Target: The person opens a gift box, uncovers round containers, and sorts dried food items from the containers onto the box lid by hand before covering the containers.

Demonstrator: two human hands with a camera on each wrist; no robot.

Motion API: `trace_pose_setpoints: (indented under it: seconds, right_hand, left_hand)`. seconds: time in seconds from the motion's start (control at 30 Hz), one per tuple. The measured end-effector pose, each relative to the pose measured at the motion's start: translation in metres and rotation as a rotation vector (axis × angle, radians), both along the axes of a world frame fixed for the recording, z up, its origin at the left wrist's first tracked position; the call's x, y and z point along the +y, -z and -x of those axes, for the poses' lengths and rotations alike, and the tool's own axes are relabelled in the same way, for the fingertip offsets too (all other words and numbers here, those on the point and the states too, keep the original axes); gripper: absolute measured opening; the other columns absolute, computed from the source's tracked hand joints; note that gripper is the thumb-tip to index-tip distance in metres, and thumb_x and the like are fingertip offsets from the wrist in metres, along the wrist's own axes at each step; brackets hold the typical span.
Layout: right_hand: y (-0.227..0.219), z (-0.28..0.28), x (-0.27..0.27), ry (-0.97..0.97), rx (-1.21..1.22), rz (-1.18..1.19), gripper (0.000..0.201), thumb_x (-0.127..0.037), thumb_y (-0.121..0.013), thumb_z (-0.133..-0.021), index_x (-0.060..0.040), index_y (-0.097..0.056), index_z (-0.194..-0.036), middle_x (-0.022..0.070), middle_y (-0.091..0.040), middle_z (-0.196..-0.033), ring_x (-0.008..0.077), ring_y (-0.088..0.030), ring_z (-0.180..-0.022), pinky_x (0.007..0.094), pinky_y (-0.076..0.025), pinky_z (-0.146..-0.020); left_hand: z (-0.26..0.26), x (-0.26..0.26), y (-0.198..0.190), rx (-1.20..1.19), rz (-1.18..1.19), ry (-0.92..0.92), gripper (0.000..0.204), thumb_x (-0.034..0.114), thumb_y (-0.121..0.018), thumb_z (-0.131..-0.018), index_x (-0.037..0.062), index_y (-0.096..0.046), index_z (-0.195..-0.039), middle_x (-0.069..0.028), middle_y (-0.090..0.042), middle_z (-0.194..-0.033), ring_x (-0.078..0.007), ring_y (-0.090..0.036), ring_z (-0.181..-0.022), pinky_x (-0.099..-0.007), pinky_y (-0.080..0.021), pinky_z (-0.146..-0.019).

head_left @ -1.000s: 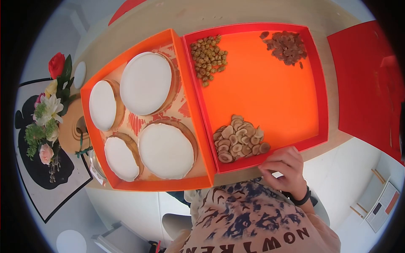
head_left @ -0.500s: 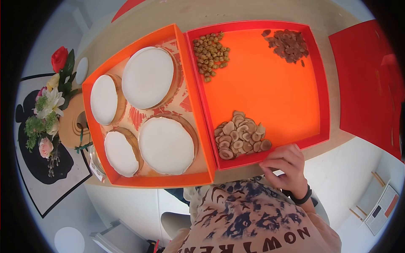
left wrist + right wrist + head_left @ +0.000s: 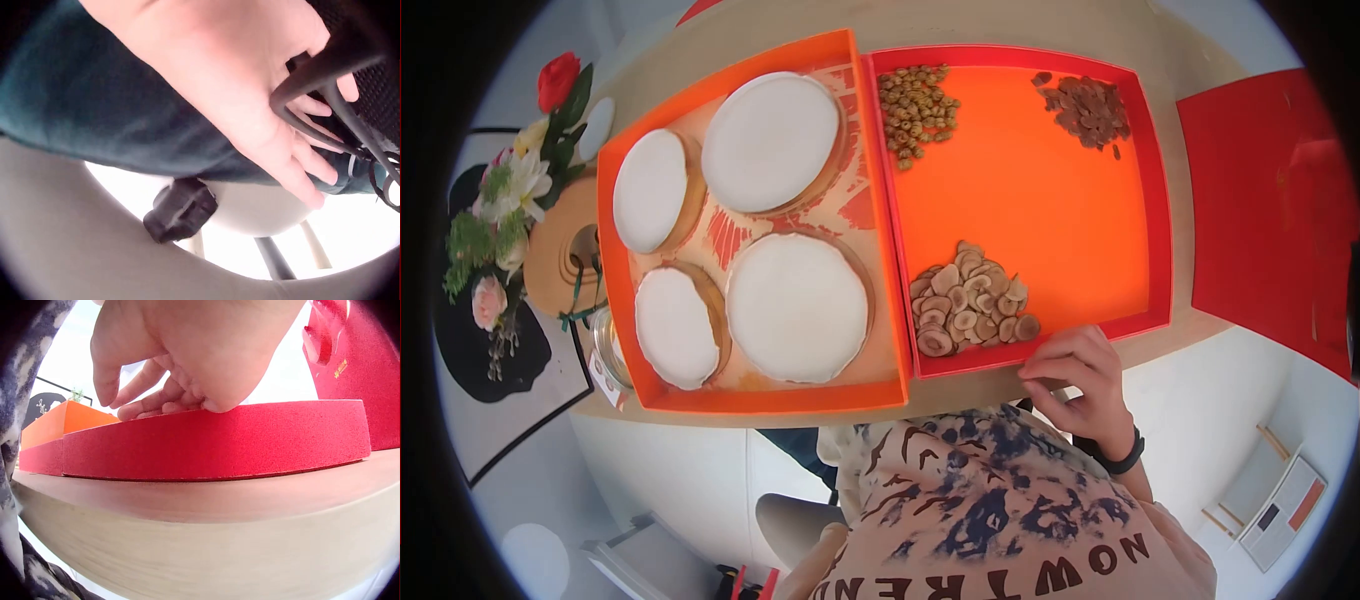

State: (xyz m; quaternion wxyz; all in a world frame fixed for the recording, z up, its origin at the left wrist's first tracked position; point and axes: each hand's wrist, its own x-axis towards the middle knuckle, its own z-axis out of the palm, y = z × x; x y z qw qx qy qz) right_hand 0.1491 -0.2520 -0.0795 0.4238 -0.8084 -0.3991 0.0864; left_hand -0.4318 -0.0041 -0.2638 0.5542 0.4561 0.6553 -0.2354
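Observation:
My right hand [image 3: 1085, 385] rests at the near rim of a red-walled box with an orange floor [image 3: 1040, 220], its fingers loosely bent over the edge, holding nothing. Close to those fingertips lies a heap of pale brown dried slices [image 3: 970, 305]. Small greenish-brown curled beads [image 3: 918, 115] fill the far left corner, and reddish-brown flakes [image 3: 1090, 110] the far right one. Seen in the left wrist view, my left hand [image 3: 237, 87] hangs beside a dark teal trouser leg [image 3: 87, 100], fingers relaxed, with a black cable [image 3: 312, 81] crossing in front of it.
Joined at the left, an orange box [image 3: 903, 330] holds several round pieces with white tops [image 3: 800, 310]. A red bag [image 3: 1270, 210] stands to the right. Artificial flowers [image 3: 520, 190], a tan roll [image 3: 555, 245] and a glass jar [image 3: 610, 350] lie left of the boxes.
The head view has shifted, so the boxes appear a little higher and turned slightly. My right hand stays at the red rim, and the heaps look the same.

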Motion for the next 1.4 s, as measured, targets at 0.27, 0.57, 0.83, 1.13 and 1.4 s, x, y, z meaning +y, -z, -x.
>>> trace_pose_setpoints:
  seconds: [0.27, 0.57, 0.83, 1.13, 1.4]
  right_hand:
    - [-0.002, 0.0, 0.0, -0.028, -0.001, 0.048, 0.023, -0.002, -0.079, -0.069, -0.0114, -0.074, -0.089, 0.002, -0.068, -0.09, 0.0229, -0.062, -0.084, 0.0353, -0.047, -0.075]
    - [0.0, 0.003, 0.002, -0.01, -0.016, 0.066, 0.019, -0.002, -0.079, -0.071, -0.0096, -0.074, -0.087, 0.0041, -0.067, -0.088, 0.0244, -0.061, -0.083, 0.035, -0.048, -0.075]
    - [0.002, 0.003, 0.002, -0.027, -0.033, 0.058, 0.017, -0.002, -0.078, -0.073, -0.0077, -0.072, -0.088, 0.0052, -0.067, -0.089, 0.0248, -0.06, -0.084, 0.0352, -0.047, -0.075]
    - [0.003, 0.004, 0.002, -0.029, -0.053, 0.065, 0.016, 0.0, -0.076, -0.074, -0.0067, -0.07, -0.088, 0.0054, -0.067, -0.089, 0.0249, -0.06, -0.084, 0.0348, -0.047, -0.075]
    - [-0.001, 0.007, 0.0, -0.012, -0.053, 0.073, 0.015, 0.0, -0.076, -0.075, -0.0054, -0.069, -0.086, 0.0072, -0.067, -0.089, 0.0262, -0.061, -0.086, 0.0357, -0.047, -0.077]
  left_hand:
    - [0.041, -0.07, -0.008, 0.015, -0.006, -0.178, 0.032, 0.02, -0.057, -0.096, 0.0066, -0.061, -0.125, -0.0107, -0.068, -0.117, -0.0224, -0.066, -0.1, -0.0402, -0.054, -0.085]
    - [0.057, -0.117, -0.017, 0.03, -0.027, -0.315, 0.032, 0.021, -0.057, -0.096, 0.0068, -0.061, -0.125, -0.0108, -0.068, -0.118, -0.0226, -0.066, -0.101, -0.0405, -0.054, -0.086]
    - [0.084, -0.141, -0.034, 0.074, -0.05, -0.396, 0.033, 0.022, -0.057, -0.096, 0.007, -0.06, -0.126, -0.0108, -0.068, -0.119, -0.0227, -0.066, -0.101, -0.0407, -0.053, -0.086]
    - [0.108, -0.164, -0.051, 0.109, -0.087, -0.474, 0.033, 0.022, -0.057, -0.097, 0.0072, -0.06, -0.126, -0.0108, -0.067, -0.119, -0.0229, -0.065, -0.102, -0.041, -0.053, -0.087]
    - [0.119, -0.154, -0.047, 0.114, -0.071, -0.465, 0.034, 0.023, -0.057, -0.097, 0.0074, -0.06, -0.127, -0.0109, -0.067, -0.12, -0.023, -0.065, -0.102, -0.0412, -0.053, -0.088]
